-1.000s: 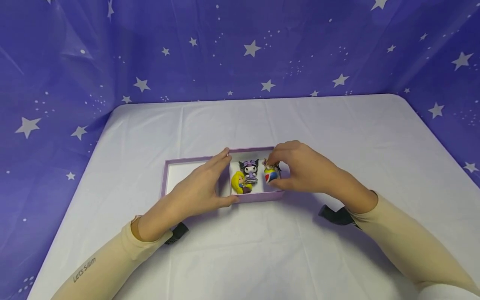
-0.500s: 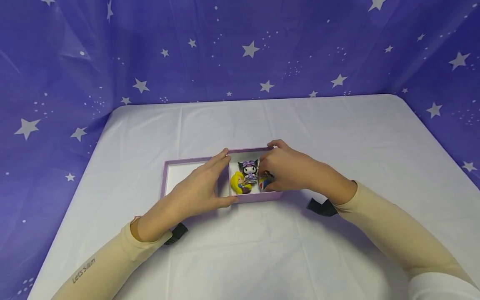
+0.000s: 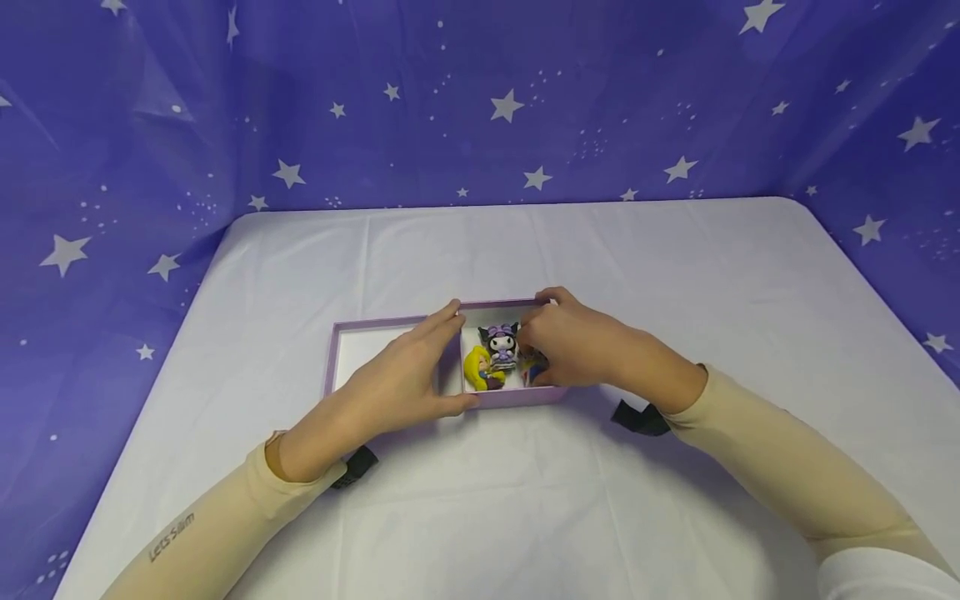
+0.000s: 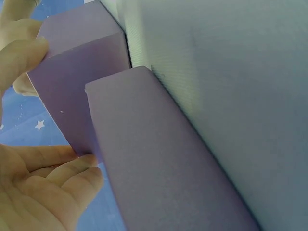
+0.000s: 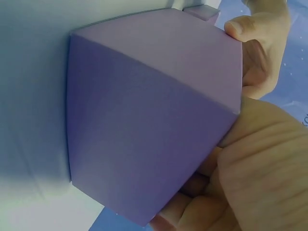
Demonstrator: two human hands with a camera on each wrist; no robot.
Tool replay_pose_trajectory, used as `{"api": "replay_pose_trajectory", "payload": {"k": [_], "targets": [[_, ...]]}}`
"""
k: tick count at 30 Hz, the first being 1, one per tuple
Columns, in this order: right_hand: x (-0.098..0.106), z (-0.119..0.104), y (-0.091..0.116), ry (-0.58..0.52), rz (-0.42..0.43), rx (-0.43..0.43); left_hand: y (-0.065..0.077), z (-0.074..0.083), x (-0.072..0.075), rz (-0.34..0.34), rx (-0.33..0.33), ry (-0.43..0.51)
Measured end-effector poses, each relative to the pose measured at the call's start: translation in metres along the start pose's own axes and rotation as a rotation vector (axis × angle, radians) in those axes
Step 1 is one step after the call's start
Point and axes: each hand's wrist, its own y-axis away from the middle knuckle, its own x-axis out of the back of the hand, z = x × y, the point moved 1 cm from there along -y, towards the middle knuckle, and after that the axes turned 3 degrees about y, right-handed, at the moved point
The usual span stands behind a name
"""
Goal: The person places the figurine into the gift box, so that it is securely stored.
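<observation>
A lilac box (image 3: 517,398) with white insides stands on the table. In it lie a purple-and-black figurine (image 3: 501,343) and a yellow-haired figurine (image 3: 482,371). My left hand (image 3: 397,383) grips the box's left end, thumb on the near wall and fingers at the far corner. Reaching down into the box's right end, my right hand (image 3: 581,342) holds a small toy figurine (image 3: 531,373); mostly covered, it shows only a little colour. The right wrist view has the box's outer wall (image 5: 144,130) in front of the fingers, so the grip is hidden there.
A second lilac tray-like piece (image 3: 367,346), white inside, lies left of the box, partly under my left hand. A white cloth (image 3: 480,500) covers the table. A blue starry curtain (image 3: 420,158) hangs behind and at both sides.
My right hand has moved left and lower into the box with the toy figurine, which its fingers now largely cover. The left hand keeps its hold on the box.
</observation>
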Motion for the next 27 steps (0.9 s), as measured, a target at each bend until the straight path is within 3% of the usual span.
{"api": "replay_pose_trajectory", "payload": {"k": [6,14,18,22,24,27], "targets": [[-0.003,0.002,0.005,-0.047,0.084,0.063,0.001,-0.001,-0.002,-0.007,0.006,0.01],[-0.001,-0.001,0.016,-0.196,0.352,0.123,0.003,-0.001,0.002,-0.028,-0.004,0.029],[0.002,-0.01,0.017,-0.294,0.435,0.111,0.008,-0.004,0.016,-0.005,0.01,0.071],[0.005,-0.02,0.015,-0.348,0.453,0.091,0.011,-0.013,0.036,0.094,0.044,0.066],[0.007,-0.026,0.013,-0.365,0.45,0.079,0.012,-0.019,0.048,0.135,0.088,0.038],[0.012,-0.036,0.009,-0.394,0.439,0.053,0.016,-0.031,0.064,0.148,0.207,-0.034]]}}
